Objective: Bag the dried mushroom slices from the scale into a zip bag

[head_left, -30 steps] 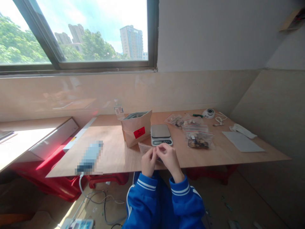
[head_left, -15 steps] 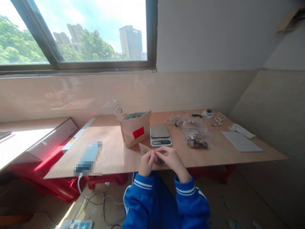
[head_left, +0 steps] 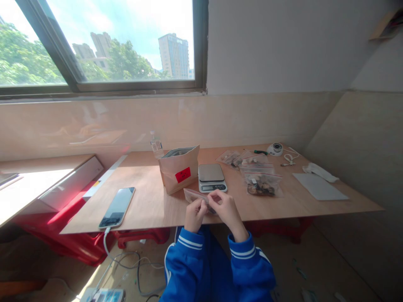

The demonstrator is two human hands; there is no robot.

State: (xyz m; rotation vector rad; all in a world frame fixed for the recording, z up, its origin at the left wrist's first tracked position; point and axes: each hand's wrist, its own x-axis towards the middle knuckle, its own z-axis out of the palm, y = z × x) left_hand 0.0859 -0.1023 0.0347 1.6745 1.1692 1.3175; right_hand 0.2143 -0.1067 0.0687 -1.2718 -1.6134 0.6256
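My left hand [head_left: 194, 214] and my right hand [head_left: 226, 208] meet at the near edge of the wooden table [head_left: 147, 201]. Both pinch the top of a small clear zip bag [head_left: 194, 195] that lies on the table in front of them. Blue sleeves with white stripes cover both wrists. Just behind the hands stands a small digital scale [head_left: 212, 177], and left of it an open brown paper pouch [head_left: 179, 173] with a red label.
Filled clear zip bags [head_left: 262, 183] lie right of the scale, more bags behind them. A phone [head_left: 117, 207] on a cable lies at the left. A small bottle [head_left: 156, 145], a white round device [head_left: 275, 149] and a white sheet [head_left: 318, 186] sit further off.
Both hands stay pinched on the small bag, shifting only slightly toward me and back. The view moved a little.
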